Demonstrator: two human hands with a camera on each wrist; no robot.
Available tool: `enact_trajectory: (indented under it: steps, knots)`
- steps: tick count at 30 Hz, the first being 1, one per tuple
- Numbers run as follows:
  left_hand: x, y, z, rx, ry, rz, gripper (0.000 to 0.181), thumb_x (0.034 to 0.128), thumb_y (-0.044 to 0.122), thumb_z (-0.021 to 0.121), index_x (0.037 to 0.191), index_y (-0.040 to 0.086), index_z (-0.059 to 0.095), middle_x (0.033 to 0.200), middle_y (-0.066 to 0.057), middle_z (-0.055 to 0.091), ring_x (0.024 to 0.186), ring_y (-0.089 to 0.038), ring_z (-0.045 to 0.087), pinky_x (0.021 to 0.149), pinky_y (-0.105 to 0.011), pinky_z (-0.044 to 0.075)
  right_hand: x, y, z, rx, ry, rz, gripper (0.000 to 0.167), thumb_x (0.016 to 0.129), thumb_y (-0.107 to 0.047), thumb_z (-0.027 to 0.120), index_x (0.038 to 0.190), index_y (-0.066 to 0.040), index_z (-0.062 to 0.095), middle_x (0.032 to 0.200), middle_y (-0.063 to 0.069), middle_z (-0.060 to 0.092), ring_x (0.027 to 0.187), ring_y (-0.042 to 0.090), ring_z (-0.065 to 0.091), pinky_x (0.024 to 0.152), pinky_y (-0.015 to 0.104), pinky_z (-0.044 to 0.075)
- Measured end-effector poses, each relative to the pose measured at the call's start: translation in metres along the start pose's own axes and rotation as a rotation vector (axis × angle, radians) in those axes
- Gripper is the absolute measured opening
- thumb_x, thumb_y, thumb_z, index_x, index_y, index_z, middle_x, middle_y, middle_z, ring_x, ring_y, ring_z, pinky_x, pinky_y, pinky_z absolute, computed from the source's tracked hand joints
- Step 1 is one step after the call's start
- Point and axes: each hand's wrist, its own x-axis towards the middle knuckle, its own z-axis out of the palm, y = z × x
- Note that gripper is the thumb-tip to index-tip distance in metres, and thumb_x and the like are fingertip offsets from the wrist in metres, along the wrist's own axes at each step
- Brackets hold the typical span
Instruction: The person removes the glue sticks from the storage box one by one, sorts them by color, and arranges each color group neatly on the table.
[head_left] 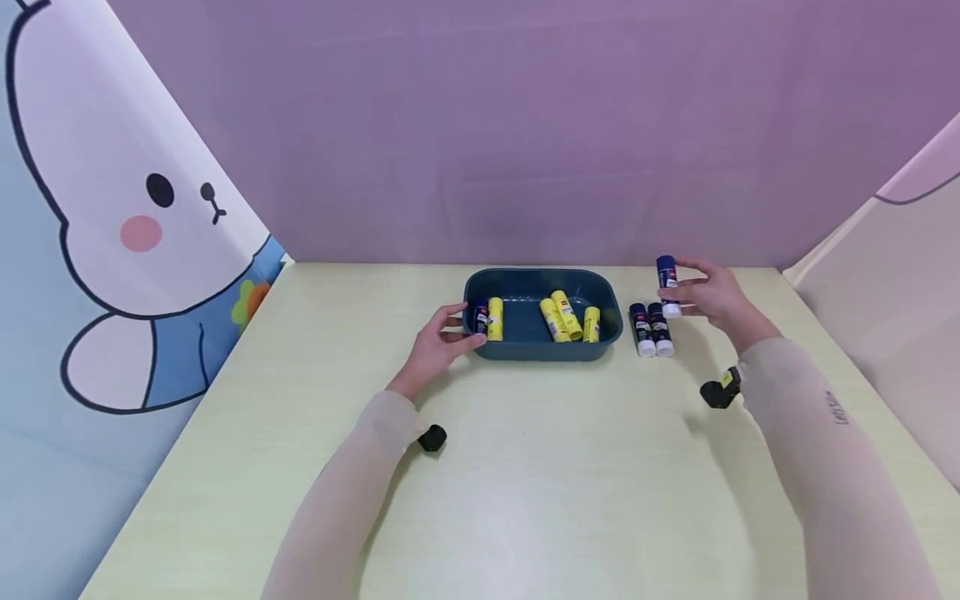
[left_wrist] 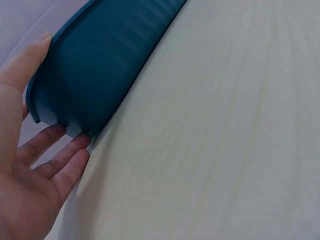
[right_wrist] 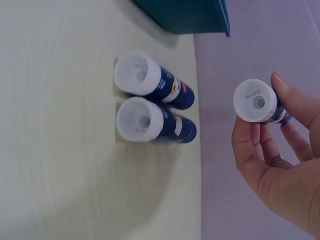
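Observation:
My right hand (head_left: 708, 292) holds a dark blue glue stick (head_left: 667, 287) with a white base, raised above the table. In the right wrist view its white end (right_wrist: 255, 100) faces the camera, between thumb and fingers. Two more blue glue sticks (head_left: 651, 330) lie side by side on the table below it. At the teal plastic basket (head_left: 540, 352), my left hand (head_left: 438, 343) grips the left end, thumb at the rim and fingers against the end wall. Inside lie a blue glue stick (head_left: 481, 317) beside a yellow glue stick (head_left: 495, 319) at the left, and several yellow ones to the right.
The pale wood-patterned table (head_left: 540, 467) ends at a purple backdrop (head_left: 480, 142). A printed cartoon curtain (head_left: 135, 275) hangs on the left, and a pale curtain (head_left: 892, 275) on the right. A small black camera sits at each wrist.

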Motion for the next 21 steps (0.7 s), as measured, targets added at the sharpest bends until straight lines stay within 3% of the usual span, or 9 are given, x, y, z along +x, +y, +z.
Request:
enact_trajectory:
  steps: [14, 21]
  knots:
    - [0.000, -0.001, -0.003, 0.000, -0.011, -0.005, 0.073, 0.0870, 0.029, 0.080, 0.149, 0.019, 0.043, 0.130, -0.015, 0.055, 0.117, -0.030, 0.061, 0.095, -0.046, 0.051, -0.003, 0.017, -0.008, -0.056, 0.031, 0.018, 0.086, 0.096, -0.021, 0.069, 0.159, -0.006, 0.012, 0.147, 0.031, 0.039, 0.086, -0.001, 0.057, 0.096, 0.043, 0.050]
    - [-0.002, 0.004, -0.004, -0.001, -0.026, -0.023, 0.075, 0.0890, 0.025, 0.078, 0.152, 0.015, 0.038, 0.135, -0.018, 0.052, 0.120, -0.032, 0.059, 0.096, -0.045, 0.051, -0.002, 0.027, -0.011, -0.044, 0.029, 0.032, 0.085, 0.097, -0.019, 0.068, 0.159, -0.006, 0.012, 0.147, 0.030, 0.036, 0.085, 0.003, 0.060, 0.086, 0.031, 0.055]
